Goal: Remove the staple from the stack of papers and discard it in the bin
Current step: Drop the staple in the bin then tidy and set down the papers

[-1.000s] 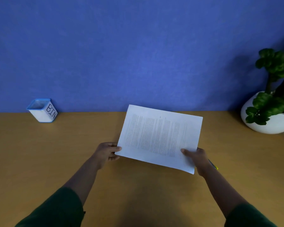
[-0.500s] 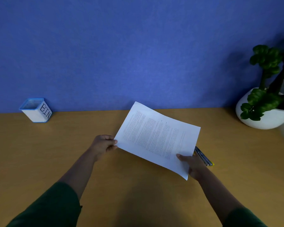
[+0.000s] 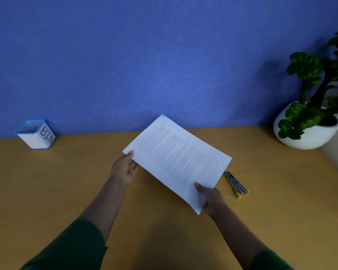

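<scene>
A white stack of papers [image 3: 176,158] with printed text is held above the wooden desk, turned at an angle. My left hand [image 3: 125,168] pinches its left corner, thumb on top. My right hand [image 3: 211,197] grips its near right corner, thumb on the page. No staple is visible at this size. A metal staple remover [image 3: 236,185] with yellow tips lies on the desk just right of the papers. The white bin [image 3: 35,136] with a blue rim, marked BIN, stands at the far left by the wall.
A white pot with a green plant [image 3: 308,127] stands at the far right by the blue wall [image 3: 164,55]. The wooden desk [image 3: 47,191] stretches across the view.
Both hands have turned the papers clockwise and lifted the far edge. The staple remover, earlier hidden under the sheet and my right hand, now lies in full view.
</scene>
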Demonstrator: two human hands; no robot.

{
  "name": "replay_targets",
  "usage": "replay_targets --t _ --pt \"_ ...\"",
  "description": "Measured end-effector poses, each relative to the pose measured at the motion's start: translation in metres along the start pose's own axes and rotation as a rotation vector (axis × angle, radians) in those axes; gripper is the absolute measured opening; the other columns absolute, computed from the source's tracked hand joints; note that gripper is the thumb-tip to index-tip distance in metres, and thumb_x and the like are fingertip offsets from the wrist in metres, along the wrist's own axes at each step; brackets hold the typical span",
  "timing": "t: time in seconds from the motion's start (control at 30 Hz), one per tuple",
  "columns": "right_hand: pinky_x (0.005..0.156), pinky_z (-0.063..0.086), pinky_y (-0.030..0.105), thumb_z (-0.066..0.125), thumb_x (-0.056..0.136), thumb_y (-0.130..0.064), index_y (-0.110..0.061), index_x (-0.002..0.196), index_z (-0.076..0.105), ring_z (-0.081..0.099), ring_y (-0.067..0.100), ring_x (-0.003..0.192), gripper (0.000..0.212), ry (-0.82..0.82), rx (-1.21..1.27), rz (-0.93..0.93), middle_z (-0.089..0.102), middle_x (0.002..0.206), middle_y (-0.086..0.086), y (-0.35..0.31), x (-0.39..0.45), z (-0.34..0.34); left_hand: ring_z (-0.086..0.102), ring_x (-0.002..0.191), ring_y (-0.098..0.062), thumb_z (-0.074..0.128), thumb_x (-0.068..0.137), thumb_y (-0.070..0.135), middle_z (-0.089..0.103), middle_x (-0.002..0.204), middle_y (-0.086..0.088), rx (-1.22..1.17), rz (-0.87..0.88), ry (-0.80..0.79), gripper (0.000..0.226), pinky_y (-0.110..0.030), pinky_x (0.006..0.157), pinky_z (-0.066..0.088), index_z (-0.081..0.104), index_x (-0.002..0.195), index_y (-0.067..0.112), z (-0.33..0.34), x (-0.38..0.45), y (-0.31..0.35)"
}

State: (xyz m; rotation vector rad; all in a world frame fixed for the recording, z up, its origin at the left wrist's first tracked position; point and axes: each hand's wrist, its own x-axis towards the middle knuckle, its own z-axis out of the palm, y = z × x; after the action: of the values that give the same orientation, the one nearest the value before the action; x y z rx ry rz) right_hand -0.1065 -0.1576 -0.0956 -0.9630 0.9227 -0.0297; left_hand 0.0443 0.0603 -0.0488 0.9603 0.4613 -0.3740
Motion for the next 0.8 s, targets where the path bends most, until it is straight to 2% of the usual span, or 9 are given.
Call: replay_targets --t 0.13,0.27,0.37,0.43,0.5,0.57,0.63,0.7,0.8 --pt "0.083 0.050 0.046 0.074 0.076 -0.003 -0.004 0.105 0.058 0.059 0.030 0.096 0.032 0.017 0.028 0.029 0.064 0.100 0.007 0.007 -0.002 0.005 0.065 0.086 -0.015 0.056 0.090 0.006 0.066 0.104 -0.008 0.118 0.126 0.071 0.014 -0.032 0.076 0.051 0.060 0.104 0.004 0.010 0.002 0.006" --pt "0.074 0.050 0.041 0.073 0.077 -0.003 0.003 0.110 0.058 0.060 0.028 0.084 0.036 0.037 -0.155 0.058 0.064 0.097 0.014 0.012 -0.005 0.005 0.064 0.086 -0.020 0.057 0.089 0.004 0.065 0.101 -0.010 0.239 0.225 0.094 0.009 -0.032 0.074 0.051 0.061 0.098 0.004 0.018 0.004 0.014" --pt "0.064 0.043 0.029 0.069 0.078 -0.015 -0.005 0.122 0.050 0.055 0.023 0.078 0.048 0.283 -0.571 -0.177 0.062 0.089 0.010 -0.001 -0.005 -0.009 0.063 0.081 -0.020 0.057 0.089 0.004 0.064 0.094 -0.008 0.343 0.274 0.090 0.008 -0.030 0.066 0.051 0.061 0.096 0.003 0.019 0.006 0.021" --pt "0.071 0.040 0.030 0.065 0.080 -0.015 -0.009 0.126 0.048 0.056 0.027 0.089 0.050 0.409 -0.792 -0.412 0.061 0.098 0.007 -0.018 -0.003 -0.028 0.063 0.076 -0.016 0.057 0.089 0.004 0.064 0.088 -0.005 0.385 0.278 0.090 0.004 -0.028 0.061 0.050 0.061 0.089 0.004 0.018 0.008 0.025" --pt "0.084 0.040 0.035 0.064 0.080 -0.015 -0.008 0.129 0.047 0.050 0.033 0.109 0.052 0.500 -1.009 -0.533 0.056 0.119 0.014 -0.036 0.001 -0.047 0.063 0.074 -0.015 0.058 0.089 0.004 0.064 0.085 -0.003 0.404 0.272 0.099 0.008 -0.027 0.059 0.049 0.061 0.082 0.008 0.017 0.010 0.028" --pt "0.094 0.039 0.040 0.067 0.080 -0.025 -0.010 0.134 0.042 0.042 0.034 0.119 0.062 0.579 -1.237 -0.427 0.048 0.130 0.016 -0.050 0.008 -0.064 0.063 0.075 -0.015 0.057 0.089 0.005 0.064 0.085 -0.003 0.422 0.270 0.104 0.010 -0.027 0.060 0.049 0.060 0.080 0.009 0.017 0.012 0.030" --pt "0.096 0.040 0.041 0.070 0.078 -0.037 -0.010 0.134 0.041 0.040 0.033 0.123 0.068 0.558 -1.378 -0.243 0.045 0.132 0.015 -0.059 0.013 -0.075 0.063 0.079 -0.019 0.057 0.090 0.005 0.063 0.092 -0.005 0.429 0.272 0.102 0.004 -0.030 0.065 0.050 0.061 0.090 0.004 0.018 0.013 0.031" --pt "0.094 0.042 0.039 0.070 0.079 -0.040 -0.007 0.128 0.046 0.042 0.033 0.121 0.064 0.500 -1.432 -0.143 0.045 0.129 0.015 -0.063 0.017 -0.081 0.062 0.087 -0.023 0.057 0.089 0.005 0.063 0.099 -0.008 0.437 0.274 0.105 0.015 -0.034 0.071 0.050 0.061 0.104 0.002 0.021 0.013 0.031" --pt "0.087 0.046 0.035 0.066 0.083 -0.036 -0.006 0.122 0.053 0.051 0.032 0.113 0.051 0.473 -1.496 -0.124 0.052 0.123 0.016 -0.064 0.023 -0.080 0.063 0.082 -0.021 0.057 0.089 0.005 0.063 0.101 -0.009 0.449 0.281 0.104 0.013 -0.032 0.068 0.052 0.061 0.102 0.005 0.024 0.012 0.030"
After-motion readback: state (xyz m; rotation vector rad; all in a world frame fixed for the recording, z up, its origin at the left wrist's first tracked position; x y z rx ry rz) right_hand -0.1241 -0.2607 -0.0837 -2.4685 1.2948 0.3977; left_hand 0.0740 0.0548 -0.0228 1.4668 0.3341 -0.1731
